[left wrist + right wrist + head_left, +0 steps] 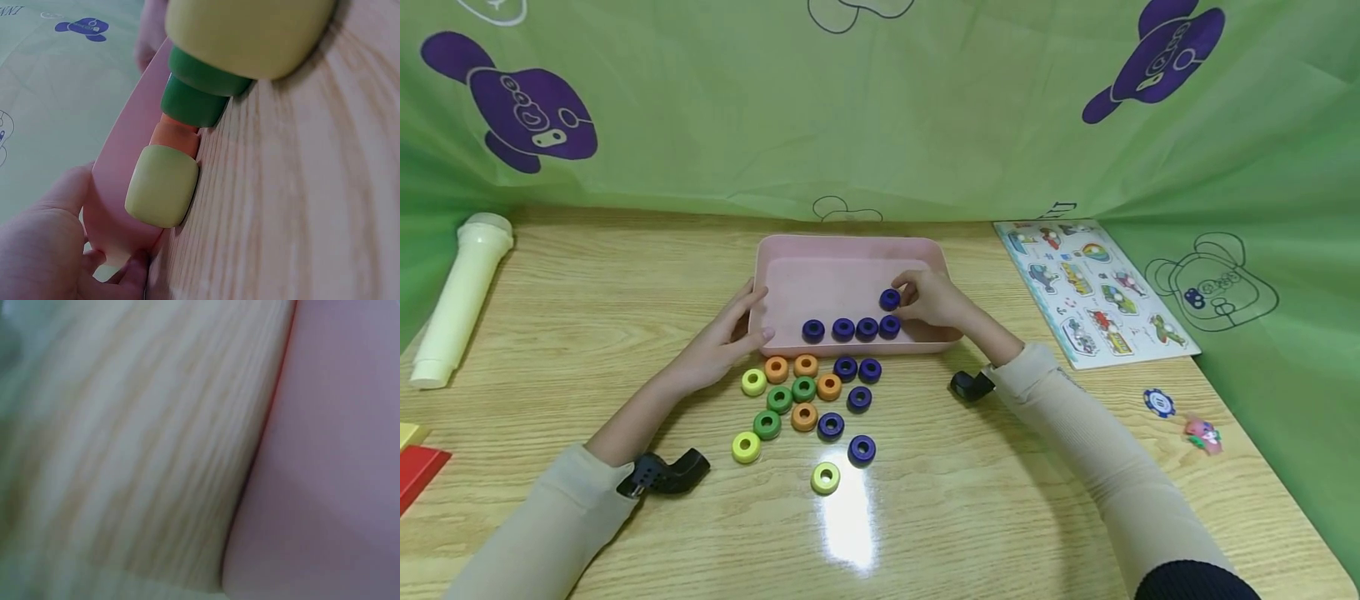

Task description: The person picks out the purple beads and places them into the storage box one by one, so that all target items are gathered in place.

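Glossy dark-blue ring (888, 307) pinched within shallow pink rectangular tray (820, 283)

The ring is clamped between the fingertips of the right hand (931, 298), just behind a row of four dark-blue rings (843, 337) along the tray's near wall; the tray's left end is gripped by the left hand (721, 337), whose fingers are shown curled round its corner by the left wrist view; loose yellow, green, orange and dark-blue rings (803, 397) are seen holes-up before the tray from the head, but side-on from that wrist.
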A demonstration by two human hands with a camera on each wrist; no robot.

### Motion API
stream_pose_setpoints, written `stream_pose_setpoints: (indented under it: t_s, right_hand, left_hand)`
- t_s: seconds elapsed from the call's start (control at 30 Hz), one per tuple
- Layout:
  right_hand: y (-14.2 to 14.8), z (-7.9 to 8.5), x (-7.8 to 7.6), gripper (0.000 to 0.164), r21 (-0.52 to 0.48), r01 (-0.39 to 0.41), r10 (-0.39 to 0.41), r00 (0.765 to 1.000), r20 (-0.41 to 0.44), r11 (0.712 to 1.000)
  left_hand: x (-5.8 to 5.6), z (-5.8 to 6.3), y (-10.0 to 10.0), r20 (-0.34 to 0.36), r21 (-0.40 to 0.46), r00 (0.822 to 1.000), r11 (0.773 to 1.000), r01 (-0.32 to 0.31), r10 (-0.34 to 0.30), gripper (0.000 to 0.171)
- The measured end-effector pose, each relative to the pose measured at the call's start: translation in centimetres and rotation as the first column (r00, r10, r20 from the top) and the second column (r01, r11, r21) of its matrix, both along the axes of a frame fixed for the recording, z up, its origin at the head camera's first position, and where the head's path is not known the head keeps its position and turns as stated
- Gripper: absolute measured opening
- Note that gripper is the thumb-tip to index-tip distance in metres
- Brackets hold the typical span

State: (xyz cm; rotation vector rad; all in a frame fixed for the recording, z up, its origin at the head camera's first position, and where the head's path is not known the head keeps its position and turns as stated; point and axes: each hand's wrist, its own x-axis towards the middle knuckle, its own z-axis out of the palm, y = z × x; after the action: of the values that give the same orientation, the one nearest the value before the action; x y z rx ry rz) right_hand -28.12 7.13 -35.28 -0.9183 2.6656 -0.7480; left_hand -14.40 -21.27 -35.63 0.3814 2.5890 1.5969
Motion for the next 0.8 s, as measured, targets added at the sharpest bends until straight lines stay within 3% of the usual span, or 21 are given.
stream_pose_setpoints:
  t_s: [0.2,0.3,0.43,0.53,0.7,0.8]
  right_hand:
    - [0.5,0.6,0.5,0.047,0.005,0.005,-0.005,1.0,0.005,1.0]
    - [1.0,1.0,1.1,0.043,-0.017,0.012,-0.012,0.999,-0.037,1.0]
    - [1.5,1.3,2.3,0.034,-0.115,-0.007,-0.006,0.994,-0.107,0.993]
    - [1.8,1.5,3.4,0.029,-0.224,-0.051,0.019,0.989,-0.146,0.973]
    - [1.8,1.7,5.5,0.022,-0.313,-0.225,0.176,0.969,-0.175,0.923]
    - [1.7,1.5,6.7,0.023,-0.303,-0.344,0.317,0.939,-0.136,0.889]
  left_hand:
    - [0.0,0.1,0.0,0.001,-0.015,1.0,1.0,-0.008,0.008,0.057]
    - [0.0,0.1,0.0,0.007,-0.013,1.0,1.0,-0.007,0.007,0.057]
    - [0.1,0.0,0.0,0.005,-0.019,1.0,1.0,-0.006,0.006,0.057]
    - [0.1,0.0,0.0,-0.003,-0.016,1.0,1.0,-0.005,0.005,0.057]
    - [0.0,0.0,-0.1,-0.012,0.004,1.0,1.0,0.007,-0.007,0.057]
    - [0.0,-0.1,0.0,-0.011,0.004,1.0,1.0,0.01,-0.009,0.056]
